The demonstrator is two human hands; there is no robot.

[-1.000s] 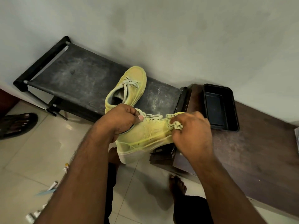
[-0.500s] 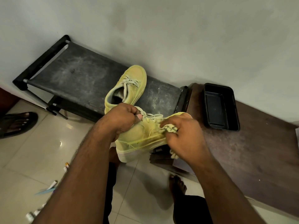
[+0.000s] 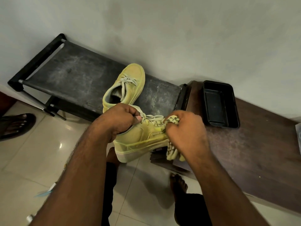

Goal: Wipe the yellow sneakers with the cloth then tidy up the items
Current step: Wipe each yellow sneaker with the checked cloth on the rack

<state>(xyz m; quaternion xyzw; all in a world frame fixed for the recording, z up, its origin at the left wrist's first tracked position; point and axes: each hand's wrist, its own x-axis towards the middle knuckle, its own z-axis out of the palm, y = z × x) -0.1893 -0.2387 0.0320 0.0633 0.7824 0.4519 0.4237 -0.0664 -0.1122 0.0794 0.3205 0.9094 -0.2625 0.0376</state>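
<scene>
1. Right hand (image 3: pixel 185 132), fingers closed on the patterned yellow cloth (image 3: pixel 173 120), is sliding back from toe toward laces: wiping ongoing.
2. Left hand (image 3: pixel 121 119) is gripping the held yellow suede sneaker (image 3: pixel 143 137) at its collar, above floor.
3. Second yellow sneaker (image 3: pixel 130 84) is waiting on the black rack (image 3: pixel 73 75).

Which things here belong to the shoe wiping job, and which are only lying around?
Part of the job:
- yellow lace-up sneaker held in the left hand
- second yellow sneaker on the dusty black rack
- patterned yellow cloth in the right hand

Lying about:
- empty black plastic tray on the brown wooden bench
- scraps on the tiled floor
</scene>
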